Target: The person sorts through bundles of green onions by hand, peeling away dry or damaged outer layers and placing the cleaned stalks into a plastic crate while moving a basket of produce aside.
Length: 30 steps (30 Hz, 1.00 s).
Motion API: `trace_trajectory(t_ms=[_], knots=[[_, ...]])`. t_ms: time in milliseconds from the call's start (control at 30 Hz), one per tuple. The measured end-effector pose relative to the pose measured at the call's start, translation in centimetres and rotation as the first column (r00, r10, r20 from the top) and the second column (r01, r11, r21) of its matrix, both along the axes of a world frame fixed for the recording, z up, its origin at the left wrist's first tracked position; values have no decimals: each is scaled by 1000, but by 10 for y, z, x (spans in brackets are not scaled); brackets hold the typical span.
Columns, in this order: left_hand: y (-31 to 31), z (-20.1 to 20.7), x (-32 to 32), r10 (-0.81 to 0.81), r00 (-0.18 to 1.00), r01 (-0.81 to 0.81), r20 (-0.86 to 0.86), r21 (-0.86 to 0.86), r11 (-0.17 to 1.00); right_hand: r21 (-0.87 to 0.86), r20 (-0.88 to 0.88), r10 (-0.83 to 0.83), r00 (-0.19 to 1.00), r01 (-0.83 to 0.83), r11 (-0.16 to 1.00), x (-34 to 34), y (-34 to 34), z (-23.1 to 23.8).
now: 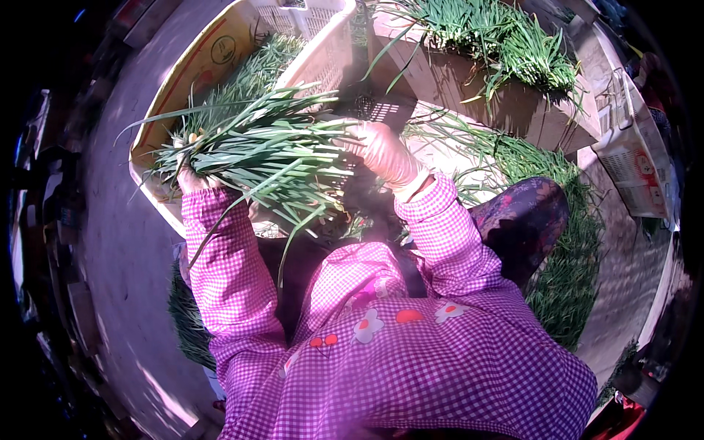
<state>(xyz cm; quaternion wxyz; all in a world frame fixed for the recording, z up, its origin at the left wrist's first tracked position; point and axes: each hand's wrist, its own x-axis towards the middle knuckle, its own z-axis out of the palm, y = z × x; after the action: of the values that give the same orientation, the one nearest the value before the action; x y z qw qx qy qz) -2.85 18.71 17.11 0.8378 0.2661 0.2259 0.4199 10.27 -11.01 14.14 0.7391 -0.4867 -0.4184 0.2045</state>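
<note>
A thick bunch of green chives [271, 150] lies sideways in front of me, its pale cut ends to the right and its leaf tips trailing left. My left hand [191, 172] is wrapped round the leafy end, its fingers partly covered by the blades. At the cut ends, my right hand [390, 155], in what looks like a pale thin glove, has its fingers bent in against the stems; the fingertips are partly hidden. Beneath and behind the bunch stands a plastic crate [323, 55] with more chives [268, 66] inside.
Chives are heaped on a wooden box [469, 84] at the far right. Loose chives [491, 147] lie on the ground below it and beside my patterned knee [524, 216]. A white basket [634, 158] stands at the right. Concrete floor [121, 242] stretches along the left.
</note>
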Motion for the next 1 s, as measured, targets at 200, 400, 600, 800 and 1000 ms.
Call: trace_trajectory(t_ms=[200,400,600,800,1000], knots=[[-57,34,8,-501,844,463,190,212,861,403,-694,336,637,-43,914,-6,5,-22],[-80,34,17,-87,906,176,-414,184,967,263,-643,105,758,90,960,-6,-9,0],[-51,25,11,-69,958,91,-277,68,994,112,-651,-175,738,322,940,37,-40,14],[-45,24,7,-42,972,50,-232,28,998,-307,-280,-171,945,81,948,51,-56,-4],[-72,24,13,-65,969,65,-238,-6,998,-183,-240,88,967,-134,974,-2,5,-6]])
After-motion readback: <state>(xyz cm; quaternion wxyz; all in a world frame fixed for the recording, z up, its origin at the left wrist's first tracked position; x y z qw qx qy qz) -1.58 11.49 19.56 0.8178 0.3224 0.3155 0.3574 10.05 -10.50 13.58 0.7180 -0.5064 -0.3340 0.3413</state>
